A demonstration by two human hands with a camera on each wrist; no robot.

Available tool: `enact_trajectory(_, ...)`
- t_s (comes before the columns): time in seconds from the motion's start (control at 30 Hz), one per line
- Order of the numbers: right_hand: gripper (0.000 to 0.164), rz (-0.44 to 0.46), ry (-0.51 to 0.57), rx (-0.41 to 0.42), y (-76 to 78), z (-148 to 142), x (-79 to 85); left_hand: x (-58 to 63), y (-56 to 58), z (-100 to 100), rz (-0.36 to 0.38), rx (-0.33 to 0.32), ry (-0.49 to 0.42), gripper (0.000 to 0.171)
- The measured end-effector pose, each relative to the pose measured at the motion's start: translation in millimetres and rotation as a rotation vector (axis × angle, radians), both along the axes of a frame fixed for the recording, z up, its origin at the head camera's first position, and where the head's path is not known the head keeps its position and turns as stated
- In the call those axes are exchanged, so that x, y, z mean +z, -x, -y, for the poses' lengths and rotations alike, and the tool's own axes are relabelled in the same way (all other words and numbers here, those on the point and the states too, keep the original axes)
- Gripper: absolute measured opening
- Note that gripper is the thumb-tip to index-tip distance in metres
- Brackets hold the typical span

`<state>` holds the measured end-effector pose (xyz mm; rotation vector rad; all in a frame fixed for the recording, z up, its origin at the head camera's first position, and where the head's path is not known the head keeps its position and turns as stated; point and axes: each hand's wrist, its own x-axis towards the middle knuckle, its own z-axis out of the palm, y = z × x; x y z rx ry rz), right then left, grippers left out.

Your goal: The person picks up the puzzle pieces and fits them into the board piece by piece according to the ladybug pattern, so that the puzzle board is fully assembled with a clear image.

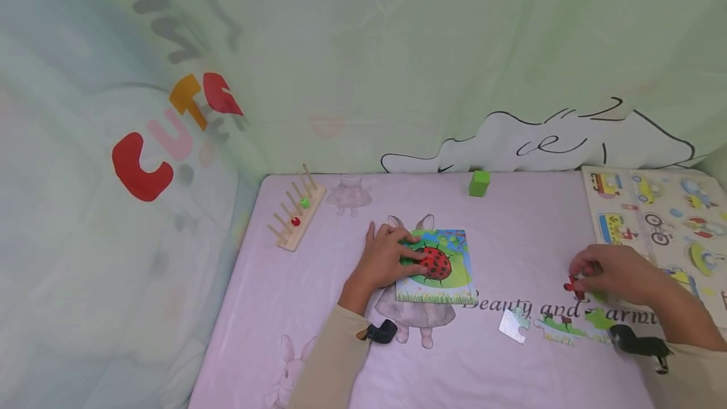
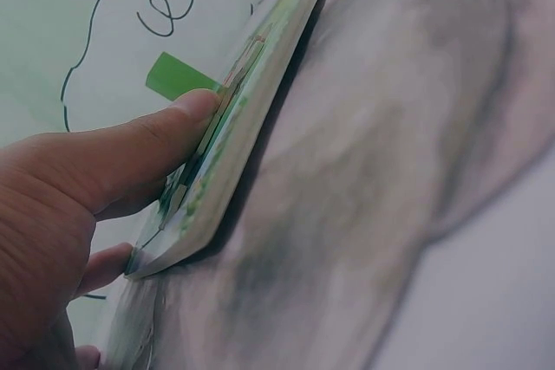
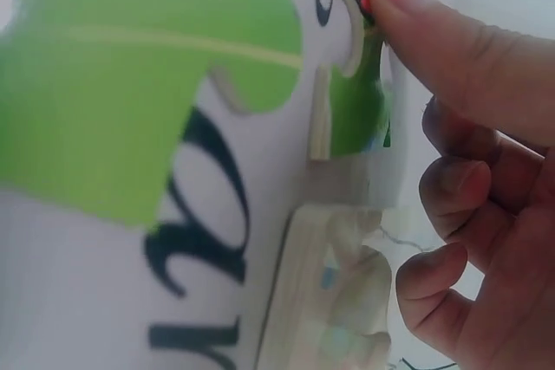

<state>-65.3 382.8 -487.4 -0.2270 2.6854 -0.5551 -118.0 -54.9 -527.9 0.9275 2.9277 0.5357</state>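
Observation:
A square jigsaw board (image 1: 462,264) with a ladybug picture lies flat near the middle of the table. My left hand (image 1: 383,257) rests on its left part, fingers extended over the picture; up close in the left wrist view, the thumb touches the board's surface. Over to the right, my right hand (image 1: 625,273) pinches a red-and-green jigsaw piece (image 3: 351,110) between thumb and index finger, the other fingers curled beneath. Below that hand lie loose jigsaw pieces: a pale one (image 1: 513,326), a green one with brown marks (image 1: 559,328) and a bright green one (image 1: 597,319).
A wooden peg rack (image 1: 292,235) with a red bead and a green bead stands at the left. A green block (image 1: 479,183) sits by the back edge. At the right, a wooden picture puzzle (image 1: 642,207) shows vehicles, partly behind my right hand.

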Motion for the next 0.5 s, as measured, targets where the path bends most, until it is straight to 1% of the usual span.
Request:
enact_trajectory(0.23, 0.022, -0.022, 0.042, 0.028, -0.4, 11, -3.6, -1.0, 0.2, 0, -0.003, 0.000, -0.001, 0.036)
enact_trajectory(0.43, 0.021, -0.086, 0.076, 0.037, -1.2, 20, -1.4, -1.8, 0.6, -1, -0.005, -0.001, 0.005, 0.037)
enact_trajectory(0.5, 0.020, -0.093, 0.082, 0.037, -1.1, 23, -1.3, -2.0, 0.4, -1, -0.003, -0.001, 0.007, 0.037)
